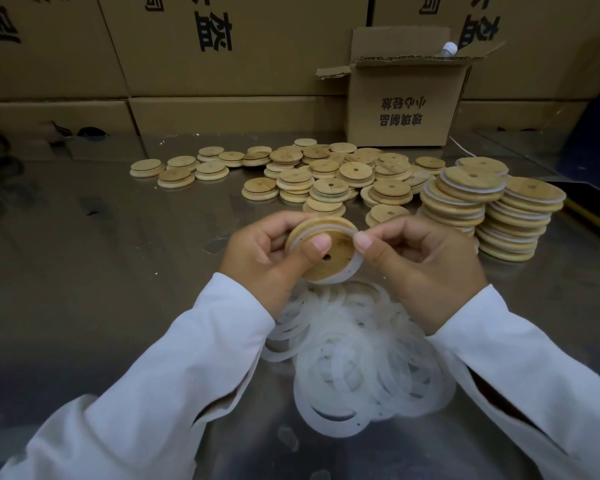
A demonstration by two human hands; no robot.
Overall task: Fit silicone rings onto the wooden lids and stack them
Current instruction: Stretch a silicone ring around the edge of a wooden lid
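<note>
Head view. One wooden lid (329,251) is held above the worktop (118,271) at frame centre, tilted, its underside with a small centre hole turned toward the camera. The lid is gripped by the left hand (267,258) from 9 o'clock, the thumb laid across its face just beside the hole and the remaining fingers curled behind it. A translucent silicone ring (352,268) is seen around the lid's raised step, seated along the lower and right edge. The ring is pinched at the lid's 2 o'clock edge by the right hand (426,268), thumb and forefinger closed on it; the lid thus lies between both hands, in contact with each. White sleeves (194,358) cover both forearms.

A loose heap of silicone rings (357,355) lies on the worktop directly beneath the hands, at 6 o'clock from the lid. Loose wooden lids (326,174) are scattered at 12 o'clock, well apart from the hands. Two stacks of ringed lids (492,209) stand at 2 o'clock, side by side and leaning slightly. An opened cardboard box (406,98) stands behind the loose lids, a bottle cap (450,48) showing above its rim. A wall of cartons (222,46) closes the far edge.
</note>
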